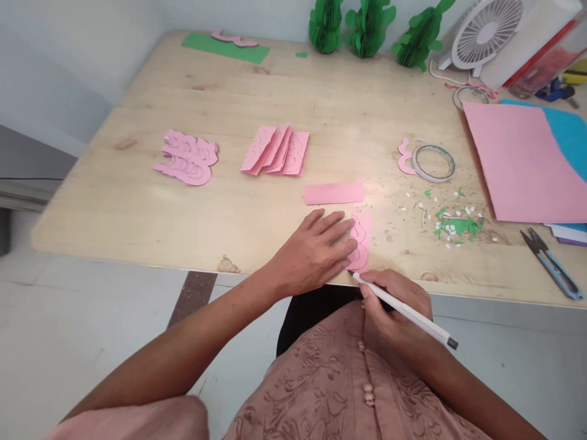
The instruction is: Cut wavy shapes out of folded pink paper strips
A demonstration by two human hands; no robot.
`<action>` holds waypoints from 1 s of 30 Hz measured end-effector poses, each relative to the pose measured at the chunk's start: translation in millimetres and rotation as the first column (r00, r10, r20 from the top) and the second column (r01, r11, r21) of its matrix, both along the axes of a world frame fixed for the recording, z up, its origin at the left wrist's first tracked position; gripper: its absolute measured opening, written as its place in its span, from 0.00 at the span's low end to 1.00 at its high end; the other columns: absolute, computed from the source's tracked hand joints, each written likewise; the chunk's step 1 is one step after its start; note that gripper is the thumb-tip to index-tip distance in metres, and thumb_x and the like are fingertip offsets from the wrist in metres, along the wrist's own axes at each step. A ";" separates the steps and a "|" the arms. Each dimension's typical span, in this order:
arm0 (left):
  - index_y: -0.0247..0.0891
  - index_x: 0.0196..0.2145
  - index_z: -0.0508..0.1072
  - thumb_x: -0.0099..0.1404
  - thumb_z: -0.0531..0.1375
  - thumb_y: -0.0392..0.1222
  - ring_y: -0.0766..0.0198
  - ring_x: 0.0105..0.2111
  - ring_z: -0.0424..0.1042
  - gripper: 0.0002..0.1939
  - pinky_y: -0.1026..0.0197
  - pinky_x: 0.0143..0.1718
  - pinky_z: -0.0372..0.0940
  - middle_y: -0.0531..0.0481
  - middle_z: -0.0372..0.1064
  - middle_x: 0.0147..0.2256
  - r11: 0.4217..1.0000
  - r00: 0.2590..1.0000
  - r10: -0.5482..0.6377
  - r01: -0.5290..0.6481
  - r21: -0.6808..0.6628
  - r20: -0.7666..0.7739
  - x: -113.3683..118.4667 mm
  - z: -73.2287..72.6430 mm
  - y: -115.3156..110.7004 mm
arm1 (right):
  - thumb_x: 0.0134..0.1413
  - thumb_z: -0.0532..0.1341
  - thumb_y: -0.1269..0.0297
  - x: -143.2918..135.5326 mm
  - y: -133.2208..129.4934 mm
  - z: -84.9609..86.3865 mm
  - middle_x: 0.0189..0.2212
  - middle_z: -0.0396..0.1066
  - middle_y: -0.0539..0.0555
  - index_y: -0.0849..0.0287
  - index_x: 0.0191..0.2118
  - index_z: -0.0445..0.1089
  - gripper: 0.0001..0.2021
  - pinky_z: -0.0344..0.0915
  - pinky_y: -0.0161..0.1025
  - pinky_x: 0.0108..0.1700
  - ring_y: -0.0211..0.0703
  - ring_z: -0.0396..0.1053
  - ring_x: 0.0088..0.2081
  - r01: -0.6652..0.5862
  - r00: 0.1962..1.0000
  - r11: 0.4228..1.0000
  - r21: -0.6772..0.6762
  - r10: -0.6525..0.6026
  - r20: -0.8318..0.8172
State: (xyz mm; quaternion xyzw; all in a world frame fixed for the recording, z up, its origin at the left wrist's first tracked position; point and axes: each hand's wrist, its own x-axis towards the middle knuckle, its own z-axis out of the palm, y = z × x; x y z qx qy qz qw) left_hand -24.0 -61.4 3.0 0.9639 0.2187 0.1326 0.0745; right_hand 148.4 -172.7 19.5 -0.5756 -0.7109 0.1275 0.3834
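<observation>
My left hand (316, 252) lies flat with its fingers apart, resting on the left part of a small pink paper piece (363, 239) at the table's front edge. Curved, scalloped lines are drawn on that piece. In my right hand (398, 299) is a white pen (408, 313), its tip at the lower left corner of the piece. Just beyond my left hand sits a plain pink paper strip (334, 194). Folded pink papers (276, 151) with drawn curves stand farther back, and a pile of scalloped pink cutouts (187, 157) is to their left.
On the right are a tape roll (433, 163), a pink cutout (404, 160), green and white scraps (458, 226), thread snips (553, 264) and pink sheets (527, 165). Green paper trees (369, 30) and a white fan (487, 33) line the back. Green paper (224, 49) lies back left.
</observation>
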 end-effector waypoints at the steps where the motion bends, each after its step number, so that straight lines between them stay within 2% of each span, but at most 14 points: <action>1: 0.39 0.48 0.69 0.70 0.50 0.42 0.49 0.61 0.56 0.12 0.42 0.61 0.51 0.41 0.61 0.60 1.000 1.000 0.000 0.000 -0.001 0.002 0.0 0.0 -0.1 | 0.57 0.58 0.74 -0.6 0.6 0.3 0.28 0.77 0.53 0.58 0.37 0.70 0.06 0.71 0.36 0.32 0.41 0.75 0.29 -0.002 1.000 1.000 0.008 0.002 -0.002; 30: 0.40 0.48 0.69 0.70 0.51 0.42 0.49 0.62 0.56 0.12 0.42 0.62 0.51 0.42 0.61 0.60 1.000 1.000 0.005 -0.005 -0.012 0.003 -0.5 -0.1 -0.1 | 0.56 0.58 0.73 0.0 2.1 2.5 0.28 0.77 0.52 0.57 0.36 0.71 0.06 0.71 0.36 0.31 0.40 0.75 0.28 -0.001 1.000 1.000 -0.019 0.001 -0.021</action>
